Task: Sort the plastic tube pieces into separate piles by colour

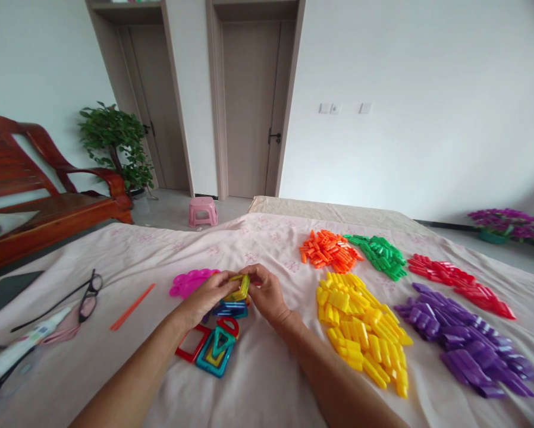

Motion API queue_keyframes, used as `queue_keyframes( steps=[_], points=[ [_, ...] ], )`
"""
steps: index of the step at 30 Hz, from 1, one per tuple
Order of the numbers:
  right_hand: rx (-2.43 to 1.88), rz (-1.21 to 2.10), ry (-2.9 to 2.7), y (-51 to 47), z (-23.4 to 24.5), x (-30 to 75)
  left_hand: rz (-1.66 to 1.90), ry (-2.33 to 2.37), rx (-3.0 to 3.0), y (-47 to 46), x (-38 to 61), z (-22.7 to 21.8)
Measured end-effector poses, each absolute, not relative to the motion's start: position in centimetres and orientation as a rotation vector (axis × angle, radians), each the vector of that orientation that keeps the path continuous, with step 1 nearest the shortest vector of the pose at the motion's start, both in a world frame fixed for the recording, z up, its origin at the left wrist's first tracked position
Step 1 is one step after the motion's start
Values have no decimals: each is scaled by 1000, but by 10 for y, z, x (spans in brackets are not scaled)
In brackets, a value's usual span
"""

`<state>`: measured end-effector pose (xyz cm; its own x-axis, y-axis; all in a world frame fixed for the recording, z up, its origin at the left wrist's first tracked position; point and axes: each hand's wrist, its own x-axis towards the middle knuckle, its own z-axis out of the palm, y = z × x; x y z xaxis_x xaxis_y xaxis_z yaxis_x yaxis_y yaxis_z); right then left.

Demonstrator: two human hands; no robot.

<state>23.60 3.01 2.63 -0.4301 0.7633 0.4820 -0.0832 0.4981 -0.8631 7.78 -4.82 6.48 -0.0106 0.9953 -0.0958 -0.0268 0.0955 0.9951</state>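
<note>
Both hands meet over the cloth, holding yellow magnetic tiles (239, 289) between them. My left hand (208, 295) is closed on their left side, and my right hand (267, 292) pinches the right edge. Right below lie blue magnetic tiles (230, 308), partly hidden by the hands. Nearer to me are a red square frame tile (192, 343), a teal frame tile (216, 353) with smaller triangles inside it, and a red curved tile (228, 325). A magenta scalloped plastic piece (189, 282) sits behind my left hand.
Piles of orange (328, 249), green (383, 255), red (458, 280), yellow (360, 327) and purple plastic pieces (463, 339) spread on the right. Orange sticks (133, 307), glasses (90, 292) and a white tube (26, 345) lie left on the pale cloth (142, 252).
</note>
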Motion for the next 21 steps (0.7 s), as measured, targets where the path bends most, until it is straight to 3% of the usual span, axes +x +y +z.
queue_keyframes(
  steps=[7,21],
  points=[
    [-790,474,-2172,52,25,255,1352,1284,753,-38,56,49],
    [-1183,275,-2360,79,19,274,1419,1265,653,-35,50,41]
  ],
)
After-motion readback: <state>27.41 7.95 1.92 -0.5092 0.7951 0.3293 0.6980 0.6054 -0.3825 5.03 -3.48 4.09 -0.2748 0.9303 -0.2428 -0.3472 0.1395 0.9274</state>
